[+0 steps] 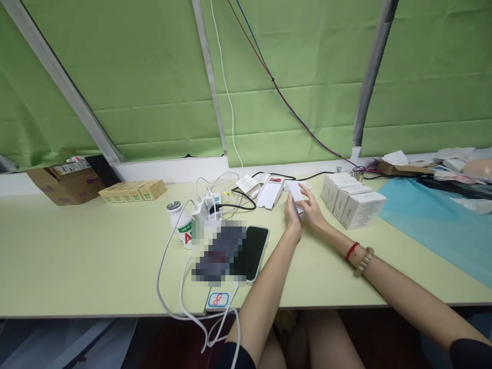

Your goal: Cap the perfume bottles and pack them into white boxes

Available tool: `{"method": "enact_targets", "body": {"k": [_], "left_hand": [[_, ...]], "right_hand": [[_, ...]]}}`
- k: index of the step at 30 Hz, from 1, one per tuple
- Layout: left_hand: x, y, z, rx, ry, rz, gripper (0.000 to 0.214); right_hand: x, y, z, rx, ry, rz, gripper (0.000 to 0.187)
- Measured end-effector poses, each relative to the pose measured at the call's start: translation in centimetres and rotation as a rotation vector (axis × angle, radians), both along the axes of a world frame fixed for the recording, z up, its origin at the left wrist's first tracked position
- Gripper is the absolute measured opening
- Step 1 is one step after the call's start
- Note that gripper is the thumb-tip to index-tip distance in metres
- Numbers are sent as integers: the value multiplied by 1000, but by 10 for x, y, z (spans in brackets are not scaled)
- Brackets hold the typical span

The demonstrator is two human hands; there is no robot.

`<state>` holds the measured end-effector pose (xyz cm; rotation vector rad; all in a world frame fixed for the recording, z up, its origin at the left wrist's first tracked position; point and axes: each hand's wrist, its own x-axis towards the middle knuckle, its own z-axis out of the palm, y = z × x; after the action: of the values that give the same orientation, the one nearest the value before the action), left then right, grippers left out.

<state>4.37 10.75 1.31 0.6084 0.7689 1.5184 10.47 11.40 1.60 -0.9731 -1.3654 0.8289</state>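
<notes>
Both hands are on one small white box [295,190], held tilted just over the table. My left hand [292,218] wraps its near left side, fingers closed around it. From the right, my right hand [312,209] grips the box with bent fingers; a red string and a beaded bracelet circle that wrist. The fingers cover the lower part of the box. Just left of it lies an opened white carton [270,193] with a flap toward me. To the right stands a row of white printed boxes [353,200].
Left of my arms lie a phone [253,251], a blurred dark device [219,253], a white bottle [180,220] and a power strip [207,207] with tangled cables. Yellow boxes [132,191] and a cardboard carton [69,184] stand far left. Blue sheeting [434,225] covers the right side.
</notes>
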Motion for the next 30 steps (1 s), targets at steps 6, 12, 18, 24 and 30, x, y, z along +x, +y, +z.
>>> {"method": "enact_targets", "body": {"k": [6, 12, 18, 24, 30], "left_hand": [[-1, -1, 2, 32, -39, 9, 45], [-1, -3, 4, -9, -63, -17, 49], [0, 1, 2, -33, -99, -36, 49], [-1, 1, 3, -20, -100, -46, 45], [0, -2, 5, -45, -113, -30, 47]], "right_hand": [[1, 3, -2, 20, -46, -10, 59], [2, 4, -6, 37, -89, -12, 55], [1, 2, -4, 49, -84, -40, 56], [0, 2, -3, 65, -88, -35, 52], [1, 5, -6, 86, -110, -27, 52]]}}
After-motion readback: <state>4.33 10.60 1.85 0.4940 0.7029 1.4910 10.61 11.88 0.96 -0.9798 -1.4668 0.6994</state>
